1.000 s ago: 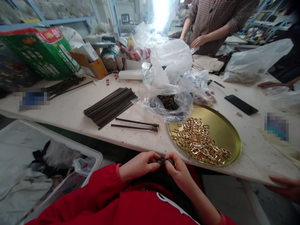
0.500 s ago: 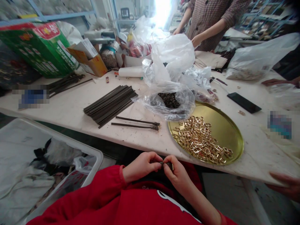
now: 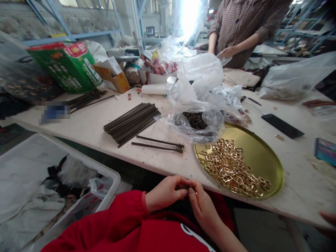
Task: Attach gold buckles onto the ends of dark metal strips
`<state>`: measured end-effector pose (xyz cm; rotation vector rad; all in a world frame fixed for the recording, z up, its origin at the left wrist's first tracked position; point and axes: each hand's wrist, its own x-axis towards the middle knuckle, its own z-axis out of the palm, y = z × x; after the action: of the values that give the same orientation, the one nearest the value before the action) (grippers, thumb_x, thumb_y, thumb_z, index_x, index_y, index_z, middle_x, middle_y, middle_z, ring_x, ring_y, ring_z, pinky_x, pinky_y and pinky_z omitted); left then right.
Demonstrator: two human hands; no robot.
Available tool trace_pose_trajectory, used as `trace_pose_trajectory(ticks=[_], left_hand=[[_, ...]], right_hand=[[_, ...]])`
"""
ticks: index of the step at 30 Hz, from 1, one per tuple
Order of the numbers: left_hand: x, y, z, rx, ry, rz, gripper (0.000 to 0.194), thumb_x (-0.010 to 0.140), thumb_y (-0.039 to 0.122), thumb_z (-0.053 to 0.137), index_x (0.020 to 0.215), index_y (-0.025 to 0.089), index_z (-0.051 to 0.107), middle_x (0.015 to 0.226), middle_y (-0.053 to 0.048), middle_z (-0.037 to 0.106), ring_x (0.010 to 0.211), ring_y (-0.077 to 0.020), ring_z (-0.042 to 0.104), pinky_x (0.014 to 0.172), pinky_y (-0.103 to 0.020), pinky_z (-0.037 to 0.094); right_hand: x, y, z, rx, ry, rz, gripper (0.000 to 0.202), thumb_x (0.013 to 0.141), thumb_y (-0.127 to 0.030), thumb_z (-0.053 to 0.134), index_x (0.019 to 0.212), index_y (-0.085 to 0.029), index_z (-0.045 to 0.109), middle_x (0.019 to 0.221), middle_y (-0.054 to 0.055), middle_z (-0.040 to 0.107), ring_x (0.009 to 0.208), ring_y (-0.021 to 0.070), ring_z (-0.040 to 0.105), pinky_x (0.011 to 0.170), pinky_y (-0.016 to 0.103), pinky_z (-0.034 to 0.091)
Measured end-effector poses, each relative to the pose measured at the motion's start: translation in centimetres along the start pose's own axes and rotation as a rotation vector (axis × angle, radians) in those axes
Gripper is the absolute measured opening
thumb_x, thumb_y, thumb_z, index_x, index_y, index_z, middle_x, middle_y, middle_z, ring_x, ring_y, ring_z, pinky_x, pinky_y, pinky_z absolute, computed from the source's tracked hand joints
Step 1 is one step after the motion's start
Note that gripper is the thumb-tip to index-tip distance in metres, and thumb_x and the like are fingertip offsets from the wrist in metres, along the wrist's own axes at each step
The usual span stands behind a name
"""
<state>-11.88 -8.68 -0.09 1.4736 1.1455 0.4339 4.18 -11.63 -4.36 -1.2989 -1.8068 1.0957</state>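
My left hand (image 3: 166, 193) and my right hand (image 3: 204, 206) meet in front of my lap, below the table edge, both closed with fingertips together. Between them is a small part of a dark strap (image 3: 188, 188), mostly hidden by the fingers. A gold buckle shows only as a glint (image 3: 196, 193) at my right fingers. On the table ahead lie two dark straps (image 3: 157, 147) with buckles at their right ends, beside a stack of flat dark strips (image 3: 132, 122). A golden round tray (image 3: 265, 150) holds a heap of gold buckles (image 3: 231, 168).
A clear plastic bag (image 3: 178, 127) of small dark pieces touches the tray. Phones (image 3: 282, 125) lie to the right. A green box (image 3: 63, 66) stands back left, a white bin (image 3: 112, 182) below left. Across the table stands a person in a checked shirt (image 3: 244, 31).
The view has shifted, so the table things sit lower and further right. My fingers have closed in around the strap, covering more of the gold buckle. The person opposite has moved their hands.
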Motion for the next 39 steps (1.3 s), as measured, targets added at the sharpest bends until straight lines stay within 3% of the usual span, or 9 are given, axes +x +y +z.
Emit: trace_pose_trajectory(ticks=[5, 11, 15, 19, 22, 27, 30, 34, 39], left_hand=[[-0.1, 1.1, -1.7, 0.051, -0.023, 0.051, 0.040, 0.076, 0.022, 0.052, 0.115, 0.014, 0.049, 0.078, -0.001, 0.066, 0.069, -0.0141, 0.059, 0.066, -0.023, 0.044], [1.2, 2.1, -5.2, 0.483, 0.168, 0.178, 0.043, 0.080, 0.024, 0.051, 0.122, 0.020, 0.046, 0.091, -0.003, 0.067, 0.085, -0.0193, 0.061, 0.074, -0.027, 0.043], [4.8, 0.6, -8.0, 0.805, 0.352, 0.269, 0.025, 0.083, 0.029, 0.050, 0.104, 0.019, 0.058, 0.094, -0.006, 0.066, 0.086, -0.0207, 0.060, 0.076, -0.028, 0.042], [7.6, -1.4, -9.3, 0.902, 0.413, 0.268, 0.019, 0.086, 0.024, 0.047, 0.087, 0.017, 0.065, 0.085, -0.007, 0.065, 0.082, -0.0182, 0.059, 0.078, -0.028, 0.042], [8.4, -2.3, -10.9, 0.940, 0.457, 0.245, 0.024, 0.088, 0.031, 0.045, 0.086, 0.018, 0.065, 0.089, -0.006, 0.063, 0.087, -0.0166, 0.057, 0.082, -0.026, 0.041], [9.8, -3.2, -17.6, 1.007, 0.615, -0.012, 0.027, 0.090, 0.022, 0.038, 0.091, 0.009, 0.061, 0.093, -0.015, 0.060, 0.091, -0.0213, 0.056, 0.080, -0.035, 0.044], [11.1, -3.7, -20.4, 1.045, 0.656, -0.175, 0.021, 0.089, 0.021, 0.043, 0.092, 0.008, 0.059, 0.093, -0.012, 0.060, 0.087, -0.0201, 0.058, 0.076, -0.037, 0.047], [11.1, -3.0, -21.4, 1.076, 0.687, -0.234, 0.019, 0.087, 0.024, 0.048, 0.093, 0.009, 0.058, 0.095, -0.009, 0.060, 0.088, -0.0184, 0.058, 0.078, -0.037, 0.047], [6.6, 1.1, -21.3, 1.051, 0.776, -0.140, 0.025, 0.085, 0.014, 0.038, 0.095, 0.003, 0.057, 0.096, -0.020, 0.058, 0.092, -0.0255, 0.058, 0.080, -0.037, 0.044]], right_hand=[[0.6, -1.1, -1.1, 0.179, 0.004, 0.083, 0.032, 0.091, -0.038, 0.029, 0.106, -0.019, 0.049, 0.073, 0.002, 0.057, 0.061, 0.0148, 0.054, 0.055, 0.024, 0.045], [5.0, -1.3, -1.3, -0.064, 0.059, -0.083, 0.030, 0.090, -0.037, 0.032, 0.100, -0.020, 0.054, 0.090, 0.008, 0.063, 0.083, 0.0207, 0.059, 0.072, 0.032, 0.047], [10.3, -0.1, -1.8, -0.273, 0.150, -0.072, 0.035, 0.090, -0.037, 0.028, 0.102, -0.016, 0.053, 0.087, 0.010, 0.063, 0.079, 0.0227, 0.060, 0.071, 0.037, 0.047], [12.9, 1.5, -1.4, -0.576, 0.203, -0.094, 0.034, 0.089, -0.031, 0.029, 0.105, -0.014, 0.054, 0.104, 0.014, 0.058, 0.090, 0.0261, 0.059, 0.077, 0.040, 0.046], [12.4, 2.8, -0.7, -0.671, 0.271, -0.128, 0.037, 0.088, -0.032, 0.033, 0.116, -0.014, 0.048, 0.118, 0.016, 0.051, 0.102, 0.0280, 0.055, 0.081, 0.041, 0.047], [11.1, 3.4, 0.0, -0.648, 0.310, -0.213, 0.042, 0.087, -0.038, 0.034, 0.122, -0.015, 0.042, 0.123, 0.015, 0.049, 0.112, 0.0283, 0.049, 0.088, 0.043, 0.046], [10.9, 2.7, 0.1, -0.617, 0.280, -0.270, 0.040, 0.088, -0.034, 0.035, 0.124, -0.018, 0.040, 0.124, 0.013, 0.049, 0.113, 0.0268, 0.050, 0.088, 0.042, 0.048], [10.1, 1.6, -0.5, -0.566, 0.287, -0.316, 0.036, 0.087, -0.034, 0.038, 0.120, -0.020, 0.045, 0.121, 0.012, 0.053, 0.107, 0.0266, 0.055, 0.084, 0.041, 0.049], [8.3, 0.2, -1.1, -0.370, 0.246, -0.245, 0.032, 0.086, -0.037, 0.041, 0.111, -0.022, 0.053, 0.113, 0.011, 0.059, 0.095, 0.0253, 0.060, 0.077, 0.040, 0.050]])
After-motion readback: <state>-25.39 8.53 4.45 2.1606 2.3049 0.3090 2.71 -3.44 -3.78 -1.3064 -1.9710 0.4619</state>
